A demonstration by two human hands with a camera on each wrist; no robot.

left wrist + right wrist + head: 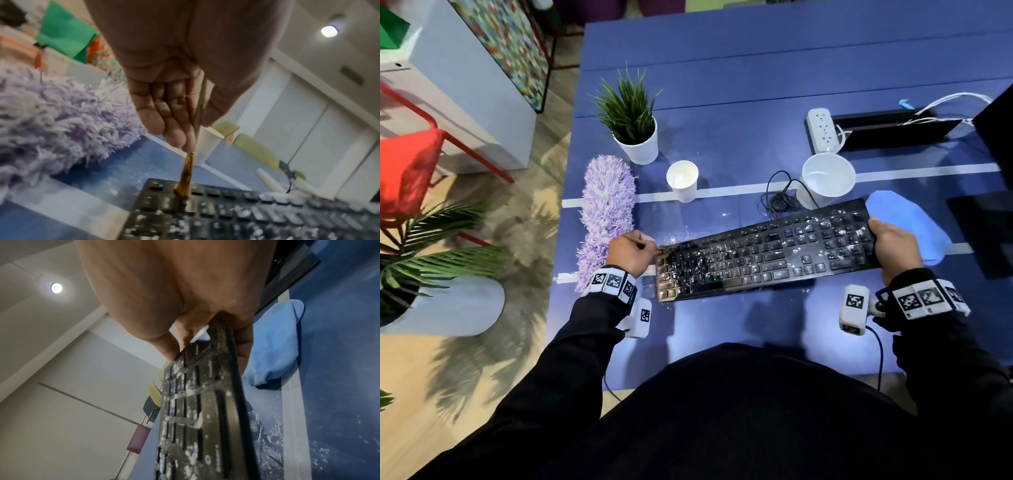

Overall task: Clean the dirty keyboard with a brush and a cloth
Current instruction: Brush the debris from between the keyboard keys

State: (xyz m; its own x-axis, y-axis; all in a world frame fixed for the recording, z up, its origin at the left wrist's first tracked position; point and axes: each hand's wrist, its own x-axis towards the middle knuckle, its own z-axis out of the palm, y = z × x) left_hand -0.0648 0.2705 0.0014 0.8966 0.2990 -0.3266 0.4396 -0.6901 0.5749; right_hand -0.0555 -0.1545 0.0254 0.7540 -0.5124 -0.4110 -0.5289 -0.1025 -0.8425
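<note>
Keyboard (pixel 767 253): black, full-size, speckled with white powder, heaviest on the middle and right keys. Lies across the blue table (pixel 722 102), near the person, its right end farther and raised off the surface.

Right hand (pixel 895 245): grips the keyboard's right end, thumb on the key side, fingers curled underneath; the right wrist view shows the board (pixel 197 402) clamped between them.

Left hand (pixel 630 251): at the keyboard's left end, pinching a thin brush (pixel 650 245) between thumb and fingertips. In the left wrist view the handle runs down along the fingers (pixel 164 105) and the brown bristle tip (pixel 186 183) touches the keys at the far-left corner.

Cloth (pixel 907 222): blue, folded, on the table just beyond and right of the right hand, partly under the keyboard's raised end.

Duster (pixel 606 212): purple and white, fluffy, just left of the left hand.

Also on the table: two white paper cups (pixel 683 181), far of the keyboard; a potted plant (pixel 633 116) beyond the duster; a coiled black cable (pixel 779 198); a white power strip (pixel 822 130) at far right.
</note>
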